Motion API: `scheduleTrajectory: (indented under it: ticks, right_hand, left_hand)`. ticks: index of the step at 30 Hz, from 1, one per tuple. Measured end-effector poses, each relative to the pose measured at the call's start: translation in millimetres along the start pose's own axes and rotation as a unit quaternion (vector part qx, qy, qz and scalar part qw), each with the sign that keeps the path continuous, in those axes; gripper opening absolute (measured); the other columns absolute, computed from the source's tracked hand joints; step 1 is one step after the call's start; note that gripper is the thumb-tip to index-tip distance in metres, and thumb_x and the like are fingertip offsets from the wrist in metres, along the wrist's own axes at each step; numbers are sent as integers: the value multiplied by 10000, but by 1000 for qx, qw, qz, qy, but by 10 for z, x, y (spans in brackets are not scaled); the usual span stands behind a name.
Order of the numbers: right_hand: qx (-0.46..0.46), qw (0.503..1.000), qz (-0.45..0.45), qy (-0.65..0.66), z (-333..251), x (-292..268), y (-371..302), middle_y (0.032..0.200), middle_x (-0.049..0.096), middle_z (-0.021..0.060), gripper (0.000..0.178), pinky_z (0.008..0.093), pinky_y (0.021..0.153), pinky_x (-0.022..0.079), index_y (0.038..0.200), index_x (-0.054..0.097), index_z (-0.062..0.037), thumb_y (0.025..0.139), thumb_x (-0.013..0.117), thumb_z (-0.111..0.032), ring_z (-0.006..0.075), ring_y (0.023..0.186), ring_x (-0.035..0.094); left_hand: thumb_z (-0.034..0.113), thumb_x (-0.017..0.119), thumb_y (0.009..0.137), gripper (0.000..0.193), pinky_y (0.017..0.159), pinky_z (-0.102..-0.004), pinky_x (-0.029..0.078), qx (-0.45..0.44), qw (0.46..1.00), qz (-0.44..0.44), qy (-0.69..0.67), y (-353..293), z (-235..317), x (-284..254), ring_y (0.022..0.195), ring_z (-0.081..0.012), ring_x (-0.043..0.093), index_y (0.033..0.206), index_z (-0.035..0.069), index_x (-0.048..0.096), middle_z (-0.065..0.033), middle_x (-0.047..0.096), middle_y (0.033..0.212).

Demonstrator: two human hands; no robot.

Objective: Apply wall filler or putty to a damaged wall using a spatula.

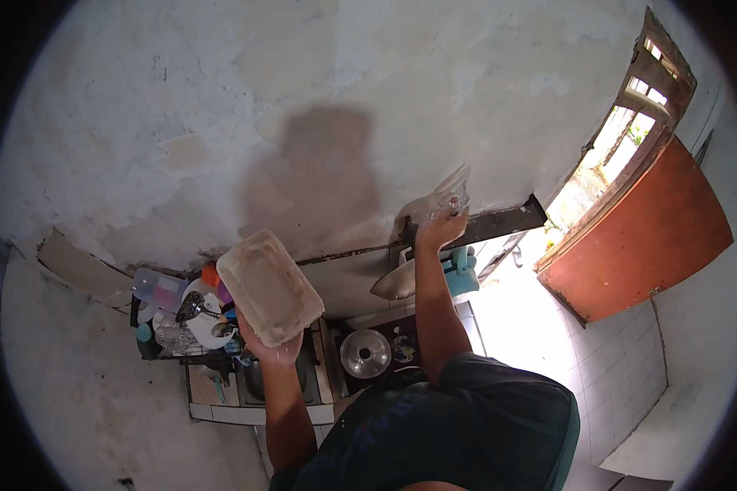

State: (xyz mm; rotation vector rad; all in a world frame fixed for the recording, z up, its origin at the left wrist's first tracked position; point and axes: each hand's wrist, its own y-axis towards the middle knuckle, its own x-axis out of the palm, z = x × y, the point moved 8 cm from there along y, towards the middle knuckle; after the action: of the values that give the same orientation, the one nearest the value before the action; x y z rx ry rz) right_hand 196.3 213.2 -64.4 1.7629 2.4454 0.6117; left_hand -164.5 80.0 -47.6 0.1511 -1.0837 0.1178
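My left hand point(274, 348) is closed on the near end of a rectangular plastic tub point(258, 286), supporting it from below. Pale grey putty coats its inside and rim. My right arm reaches out to the wall point(368, 74), where my right hand point(444, 222) is closed around a thin, pale scraper point(457, 190). That tool is partly blurred, and its blade is close to or against the wall; contact is hard to tell. Uneven pale patches of putty cover the wall, and my shadow falls on it.
Below the tub stand a dish rack point(172, 331) with dishes and ladles, and a sink point(254, 385). A stove with a round metal lid point(365, 353) is before me. A pan point(395, 282) and turquoise container point(462, 274) sit beside my right arm. An orange door panel point(639, 245) stands right.
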Motion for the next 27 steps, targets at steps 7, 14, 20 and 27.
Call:
scheduleTrajectory:
  ticks: [7, 14, 20, 27]
  right_hand:
    - [22, 996, -26, -85, 545, 491, -769, 885, 657, 263, 251, 487, 718, 499, 1019, 641, 53, 914, 529, -145, 402, 806, 656]
    - [-160, 947, -268, 78, -594, 670, -1588, 889, 653, 249, 159, 452, 739, 512, 990, 649, 52, 923, 584, -77, 415, 814, 651]
    - [-43, 979, -188, -71, 102, 226, -688, 837, 649, 230, 250, 450, 693, 489, 994, 633, 61, 928, 516, -151, 376, 746, 639]
    - [-45, 999, -1, -18, 361, -362, 618, 827, 620, 264, 286, 459, 699, 452, 1005, 605, 96, 876, 510, -141, 398, 716, 584]
  left_hand:
    - [465, 397, 1002, 535, 1034, -509, 450, -49, 997, -44, -49, -48, -15, 10, 1258, -296, 531, 1438, 154, 415, -72, 509, 1404]
    - [500, 415, 985, 560, 1017, -537, 454, -30, 999, 12, -20, 76, 5, -68, 1260, -315, 521, 1433, 163, 419, -73, 515, 1394]
    - [505, 422, 982, 553, 971, -547, 490, -43, 998, -14, -37, 147, -156, 52, 1251, -326, 529, 1416, 163, 437, -75, 525, 1382]
    - [522, 375, 992, 584, 981, -558, 486, -36, 999, 0, -9, 118, -261, -2, 1278, -331, 507, 1462, 175, 377, -89, 471, 1434]
